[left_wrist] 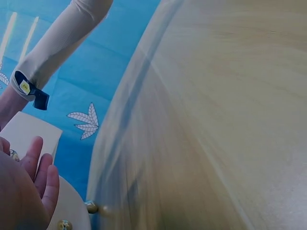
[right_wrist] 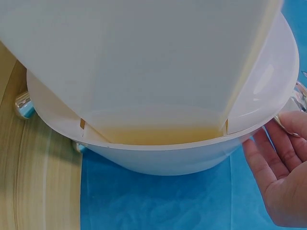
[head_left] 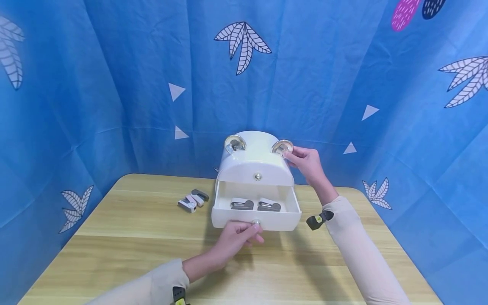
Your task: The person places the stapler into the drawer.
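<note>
A white storage box (head_left: 256, 163) with two shiny gold ears stands on the table, its lower drawer (head_left: 232, 218) pulled out toward me. My left hand (head_left: 233, 240) pinches the small round knob (head_left: 256, 221) on the drawer front. With thumb and fingers, my right hand (head_left: 308, 164) grips the right gold ear (head_left: 281, 146); in the right wrist view its fingers also lie against the box side. Inside the drawer sit two small grey-and-white staplers, a left one (head_left: 242, 205) and a right one (head_left: 269, 205).
Left of the box, a couple more small grey-and-white staplers (head_left: 187, 204) lie close together on the wooden table (head_left: 152, 250). A blue patterned curtain (head_left: 152, 84) hangs behind and along both sides. The upper compartment, with its own knob (head_left: 257, 176), is closed.
</note>
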